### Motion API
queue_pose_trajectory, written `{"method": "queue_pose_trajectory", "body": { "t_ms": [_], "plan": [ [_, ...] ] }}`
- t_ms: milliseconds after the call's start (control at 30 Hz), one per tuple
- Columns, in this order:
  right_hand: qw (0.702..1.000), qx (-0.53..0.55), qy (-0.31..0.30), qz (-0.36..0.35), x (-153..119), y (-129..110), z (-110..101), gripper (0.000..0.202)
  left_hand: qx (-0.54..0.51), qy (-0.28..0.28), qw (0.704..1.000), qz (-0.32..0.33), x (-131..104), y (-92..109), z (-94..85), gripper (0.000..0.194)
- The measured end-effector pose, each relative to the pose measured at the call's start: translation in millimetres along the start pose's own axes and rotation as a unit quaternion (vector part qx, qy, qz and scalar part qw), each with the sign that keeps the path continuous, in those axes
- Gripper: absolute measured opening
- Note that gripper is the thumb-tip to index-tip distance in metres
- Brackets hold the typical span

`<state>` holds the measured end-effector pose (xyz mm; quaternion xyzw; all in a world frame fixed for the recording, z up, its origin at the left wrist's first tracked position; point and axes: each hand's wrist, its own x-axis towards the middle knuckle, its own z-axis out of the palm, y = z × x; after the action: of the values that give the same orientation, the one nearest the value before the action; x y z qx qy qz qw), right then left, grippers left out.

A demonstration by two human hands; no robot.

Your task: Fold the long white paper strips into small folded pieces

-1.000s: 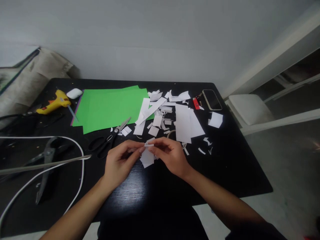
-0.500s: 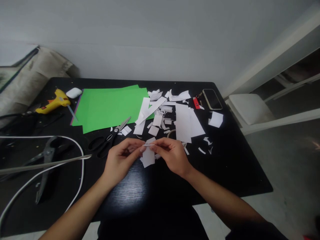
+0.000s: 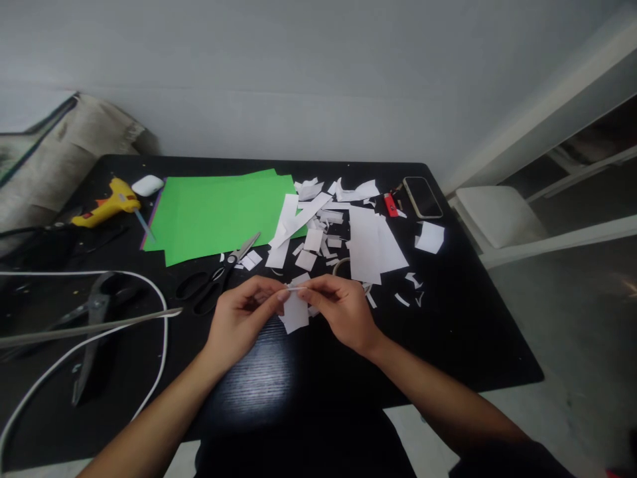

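Between my two hands, at the front middle of the black table, is a thin white strip of paper (image 3: 297,289), seen edge-on. My left hand (image 3: 247,312) pinches its left end between thumb and fingers. The right end sits in the pinch of my right hand (image 3: 341,305). Below the strip lies a larger white paper piece (image 3: 296,315), partly hidden by my fingers. Black-handled scissors (image 3: 219,273) lie just left of my left hand, blades pointing away. Small white paper scraps (image 3: 312,240) are heaped beyond my fingertips.
Green sheets (image 3: 223,212) lie at the back left, beside a yellow glue gun (image 3: 112,204) and a white case (image 3: 147,185). A white cable (image 3: 164,332) loops over pliers-like tool (image 3: 94,332) at left. White sheets (image 3: 365,245), a red lighter (image 3: 391,205) and a phone (image 3: 423,198) lie at right.
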<state>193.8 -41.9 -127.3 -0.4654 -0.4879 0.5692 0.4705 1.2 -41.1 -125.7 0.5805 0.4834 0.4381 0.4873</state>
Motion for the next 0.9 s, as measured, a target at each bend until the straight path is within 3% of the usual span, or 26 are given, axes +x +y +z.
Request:
{"method": "queue_pose_trajectory", "body": {
  "t_ms": [900],
  "plan": [
    [1.000, -0.013, 0.010, -0.011, -2.0, -5.7, -0.2, 0.010, -0.012, 0.004, 1.000, 0.015, -1.2, 3.8, 0.8, 0.004]
  ]
}}
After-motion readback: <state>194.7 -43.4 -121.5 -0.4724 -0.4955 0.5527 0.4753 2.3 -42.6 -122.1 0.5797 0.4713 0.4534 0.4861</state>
